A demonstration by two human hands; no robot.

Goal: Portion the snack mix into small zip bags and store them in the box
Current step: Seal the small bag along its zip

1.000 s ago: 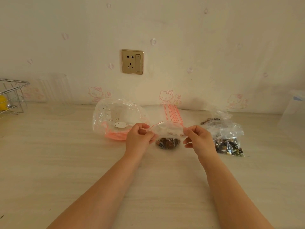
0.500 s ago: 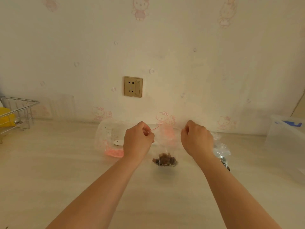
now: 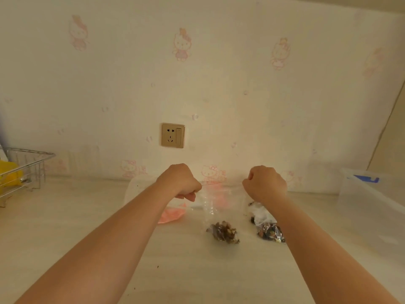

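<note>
Between my two raised fists hangs a small zip bag [image 3: 221, 207], its red-lined top edge stretched taut from one to the other. My left hand [image 3: 178, 182] is curled tight and pinches the bag's left top corner; my right hand [image 3: 264, 185] is curled the same way on the right top corner. I see both from the back, so the fingertips themselves are hidden. A clump of brown snack mix [image 3: 223, 232] sits in the bag's bottom, below and between the hands; I cannot tell whether the bag's bottom touches the tabletop [image 3: 65, 227] or hangs just above it.

Just under my right wrist lies a larger clear bag of dark mix [image 3: 268, 231], partly covered by my forearm. Behind and below my left hand is a big crumpled clear bag [image 3: 140, 189] with a pink-red strip [image 3: 172, 215] showing under my left forearm.

Far out to the right of my right hand stands a clear plastic box [image 3: 372, 207] with a blue mark on it. Far to the left of my left hand is a wire rack [image 3: 28, 163] with something yellow [image 3: 8, 174] in it. On the wall beyond the hands is a power socket [image 3: 173, 135].
</note>
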